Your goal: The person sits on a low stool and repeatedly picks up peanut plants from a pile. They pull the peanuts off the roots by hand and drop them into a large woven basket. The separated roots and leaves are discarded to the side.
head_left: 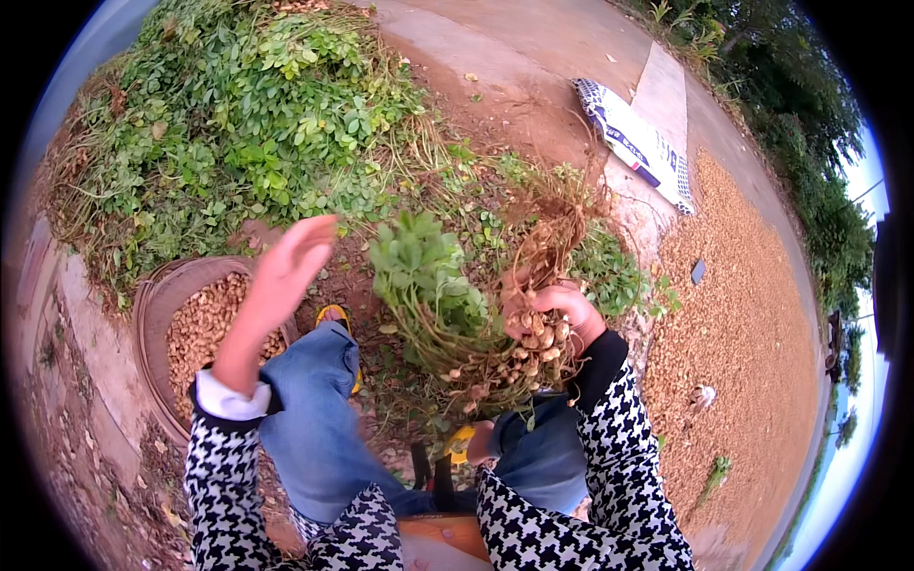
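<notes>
My right hand (564,303) grips a bunch of peanut plants by its stems and root end. Their leafy tops (425,268) point left, and tangled brown roots rise above the hand. Unshelled peanuts (535,350) hang in a cluster below my fingers, in front of my right knee. My left hand (296,253), blurred, is raised in the air with nothing visible in it; its fingers look loosely extended. Beneath that forearm stands a round basket (151,342), partly filled with loose peanuts (203,321) and partly hidden by my arm.
A large heap of leafy peanut plants (235,135) lies ahead on the left. At the right, a broad layer of peanuts (735,371) covers the ground, with a small dark flat object (697,271) on it. A white and blue printed sack (635,146) lies beyond my right hand.
</notes>
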Motion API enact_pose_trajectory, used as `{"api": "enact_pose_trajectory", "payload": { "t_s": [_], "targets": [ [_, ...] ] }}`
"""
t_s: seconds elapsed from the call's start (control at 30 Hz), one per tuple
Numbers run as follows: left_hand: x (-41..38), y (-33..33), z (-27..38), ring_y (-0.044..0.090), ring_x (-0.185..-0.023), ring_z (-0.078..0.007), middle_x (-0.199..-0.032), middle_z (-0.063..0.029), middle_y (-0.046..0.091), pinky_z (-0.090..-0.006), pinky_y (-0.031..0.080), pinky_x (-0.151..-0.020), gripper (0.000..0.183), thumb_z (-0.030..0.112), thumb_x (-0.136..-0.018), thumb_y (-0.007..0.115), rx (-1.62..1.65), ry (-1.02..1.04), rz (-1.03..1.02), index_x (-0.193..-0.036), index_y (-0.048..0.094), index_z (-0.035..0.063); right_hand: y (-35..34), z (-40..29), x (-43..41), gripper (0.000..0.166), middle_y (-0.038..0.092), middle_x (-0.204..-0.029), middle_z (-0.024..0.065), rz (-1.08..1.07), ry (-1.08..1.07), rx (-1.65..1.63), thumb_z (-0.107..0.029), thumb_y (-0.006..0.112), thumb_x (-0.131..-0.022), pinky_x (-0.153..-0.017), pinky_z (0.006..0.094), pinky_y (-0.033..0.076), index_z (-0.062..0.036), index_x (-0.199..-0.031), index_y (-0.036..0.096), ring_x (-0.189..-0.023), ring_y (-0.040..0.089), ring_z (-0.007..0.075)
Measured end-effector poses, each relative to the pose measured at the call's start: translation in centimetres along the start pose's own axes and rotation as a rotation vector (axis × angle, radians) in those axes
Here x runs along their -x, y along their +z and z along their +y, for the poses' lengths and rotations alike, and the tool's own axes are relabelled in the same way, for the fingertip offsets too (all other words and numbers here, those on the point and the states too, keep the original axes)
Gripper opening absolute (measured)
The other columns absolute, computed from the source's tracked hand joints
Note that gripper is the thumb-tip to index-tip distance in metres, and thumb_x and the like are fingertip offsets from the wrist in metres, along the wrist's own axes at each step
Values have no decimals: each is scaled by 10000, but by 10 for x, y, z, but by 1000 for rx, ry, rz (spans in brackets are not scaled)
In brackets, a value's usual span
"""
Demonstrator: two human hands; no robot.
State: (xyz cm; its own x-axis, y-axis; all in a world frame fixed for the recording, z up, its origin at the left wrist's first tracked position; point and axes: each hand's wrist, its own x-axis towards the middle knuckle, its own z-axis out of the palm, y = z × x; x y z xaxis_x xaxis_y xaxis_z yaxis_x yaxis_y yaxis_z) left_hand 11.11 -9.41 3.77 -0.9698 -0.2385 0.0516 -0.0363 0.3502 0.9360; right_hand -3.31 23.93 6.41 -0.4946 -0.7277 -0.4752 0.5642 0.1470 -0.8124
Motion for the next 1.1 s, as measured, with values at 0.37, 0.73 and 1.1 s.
{"api": "enact_pose_trajectory", "payload": {
  "t_s": [0.37, 0.73, 1.1],
  "targets": [
    [-58, 119, 0, 544, -1008, -142, -1144, -28, 581, -301, 438, -885, 403, 303, -931, 519, 522, -155, -695, -1243, 515, 49, 35, 13, -19, 529, 576, -1088, 101, -325, 139, 63, -132, 634, -701, -881, 328, 424, 23, -1190, 504, -973, 549, 180],
    [-43, 117, 14, 527, -915, -75, -1061, 11, 558, -236, 452, -677, 379, 332, -917, 542, 661, -84, -563, -1205, 488, 91, 32, 30, -45, 608, 547, -1123, 63, -349, 19, 136, -146, 664, -688, -923, 316, 397, -15, -1244, 454, -1052, 511, 176],
    [-49, 111, 15, 524, -674, -154, -823, -51, 549, -283, 440, -589, 238, 224, -948, 485, 212, 59, -199, -1099, 485, 40, 27, 35, -61, 396, 621, -925, 73, -46, -103, 288, -201, 624, -769, -806, 280, 452, 60, -1058, 558, -852, 571, 140]
  ]
}}
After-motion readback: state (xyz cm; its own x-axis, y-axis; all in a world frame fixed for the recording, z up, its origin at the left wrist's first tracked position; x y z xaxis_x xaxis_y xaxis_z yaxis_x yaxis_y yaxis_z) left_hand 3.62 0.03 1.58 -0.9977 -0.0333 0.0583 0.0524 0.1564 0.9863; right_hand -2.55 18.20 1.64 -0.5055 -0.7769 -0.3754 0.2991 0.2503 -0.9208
